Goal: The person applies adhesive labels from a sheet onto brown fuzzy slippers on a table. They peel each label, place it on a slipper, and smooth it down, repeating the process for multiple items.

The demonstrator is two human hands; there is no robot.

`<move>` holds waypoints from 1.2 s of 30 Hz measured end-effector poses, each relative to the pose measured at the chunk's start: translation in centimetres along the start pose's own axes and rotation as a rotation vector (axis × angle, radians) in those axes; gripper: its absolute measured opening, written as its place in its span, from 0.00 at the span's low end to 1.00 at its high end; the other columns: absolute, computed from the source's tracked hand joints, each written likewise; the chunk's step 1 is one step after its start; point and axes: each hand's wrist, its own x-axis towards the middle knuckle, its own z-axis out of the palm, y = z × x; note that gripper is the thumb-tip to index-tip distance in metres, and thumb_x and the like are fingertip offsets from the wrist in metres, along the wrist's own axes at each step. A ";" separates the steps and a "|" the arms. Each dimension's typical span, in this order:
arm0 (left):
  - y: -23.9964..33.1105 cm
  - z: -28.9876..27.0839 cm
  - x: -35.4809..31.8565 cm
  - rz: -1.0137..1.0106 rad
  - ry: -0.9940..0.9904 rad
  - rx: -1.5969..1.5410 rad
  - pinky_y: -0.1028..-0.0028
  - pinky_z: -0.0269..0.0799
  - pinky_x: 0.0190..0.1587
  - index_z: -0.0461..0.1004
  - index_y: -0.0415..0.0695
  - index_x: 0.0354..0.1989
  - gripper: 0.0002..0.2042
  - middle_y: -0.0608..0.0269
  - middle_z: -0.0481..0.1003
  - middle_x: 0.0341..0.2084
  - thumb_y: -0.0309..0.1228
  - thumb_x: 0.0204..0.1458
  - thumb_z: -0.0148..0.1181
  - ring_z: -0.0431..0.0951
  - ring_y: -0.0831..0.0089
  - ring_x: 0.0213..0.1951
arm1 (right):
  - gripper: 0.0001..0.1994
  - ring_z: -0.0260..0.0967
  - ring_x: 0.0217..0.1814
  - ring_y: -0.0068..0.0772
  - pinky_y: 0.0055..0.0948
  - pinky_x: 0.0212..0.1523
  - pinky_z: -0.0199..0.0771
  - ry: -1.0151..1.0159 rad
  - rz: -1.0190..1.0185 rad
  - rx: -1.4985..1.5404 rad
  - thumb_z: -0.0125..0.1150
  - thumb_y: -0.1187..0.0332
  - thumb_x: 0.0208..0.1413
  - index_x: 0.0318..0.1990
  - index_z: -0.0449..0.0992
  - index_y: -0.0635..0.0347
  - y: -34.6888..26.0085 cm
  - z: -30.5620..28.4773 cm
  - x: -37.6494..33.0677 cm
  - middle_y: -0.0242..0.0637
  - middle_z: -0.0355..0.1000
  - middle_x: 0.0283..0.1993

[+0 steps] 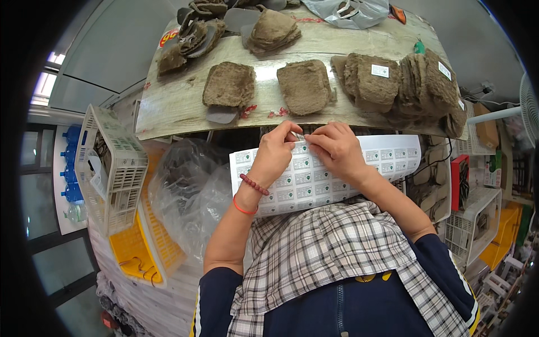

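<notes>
The sticker sheet (pixel 331 174) lies across my lap on the checked apron (pixel 331 247), close under the worktop (pixel 174 106), so labels come off within reach of the brown fuzzy insoles (pixel 306 87). My left hand (pixel 276 154) and right hand (pixel 337 149) meet at its top edge, fingertips pinching one small sticker (pixel 297 136) between them.

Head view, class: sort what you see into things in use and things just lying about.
In use: left hand, right hand, sticker sheet, brown fuzzy pads.
Lying about: white crate, yellow crate, plastic bags, red box.
</notes>
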 end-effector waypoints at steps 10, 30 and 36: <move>-0.3 0.3 0.4 -0.020 -0.008 -0.003 0.78 0.70 0.37 0.74 0.38 0.45 0.15 0.66 0.75 0.28 0.14 0.49 0.54 0.74 0.80 0.32 | 0.10 0.74 0.42 0.37 0.41 0.53 0.71 0.153 -0.047 -0.106 0.71 0.72 0.44 0.36 0.81 0.55 -0.9 0.7 -0.5 0.33 0.77 0.41; -0.3 -1.2 0.7 0.173 0.120 0.555 0.64 0.65 0.49 0.76 0.40 0.29 0.03 0.58 0.77 0.37 0.25 0.48 0.62 0.74 0.60 0.42 | 0.04 0.68 0.40 0.29 0.25 0.42 0.70 0.261 0.254 0.577 0.59 0.80 0.54 0.36 0.73 0.62 0.6 0.3 1.2 0.35 0.71 0.39; 0.0 0.2 3.4 0.448 0.174 0.606 0.57 0.59 0.63 0.74 0.38 0.29 0.01 0.44 0.67 0.60 0.22 0.51 0.58 0.62 0.51 0.66 | 0.05 0.63 0.28 0.15 0.19 0.30 0.66 0.118 0.594 0.765 0.58 0.72 0.60 0.37 0.74 0.64 8.1 0.1 9.3 0.29 0.70 0.27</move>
